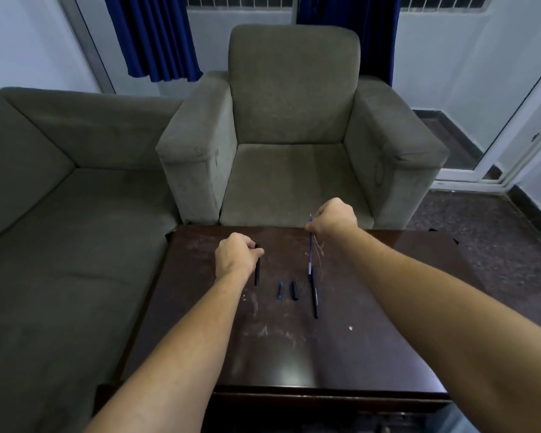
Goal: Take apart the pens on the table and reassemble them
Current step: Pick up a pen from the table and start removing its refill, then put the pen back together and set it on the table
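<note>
From my remote seat: L hand [236, 254] is curled round the far end of a black barrel [257, 273], thumb on top, w/ the barrel's near end pointing back toward me, low over the table [372, 339]; can't tell if it touches the top. R hand [333, 217] is closed in a pinch on a thin blue refill [310, 248], which hangs steeply down from the fingers. Its lower end lines up w/ the far end of a whole black pen [314, 300] lying on the table, and I can't tell whether it touches that pen or just passes in front of it. Btw the two hands lie a short blue piece [280, 290] and a black cap [294, 290], side by side, close but apart. My read is we're mid-job, w/ one pen in parts. Risks as I judge them: the refill is thin and flexy, so a poor line-up w/ the barrel mouth could bend it or jab the tip on the rim. Swinging the R hand across could sweep the cap or blue piece, and small round parts prob roll on this glossy top, maybe off the edge. Dark parts on dark wood are also easy to lose, and w/ a second pen near, parts could get mixed.
</note>
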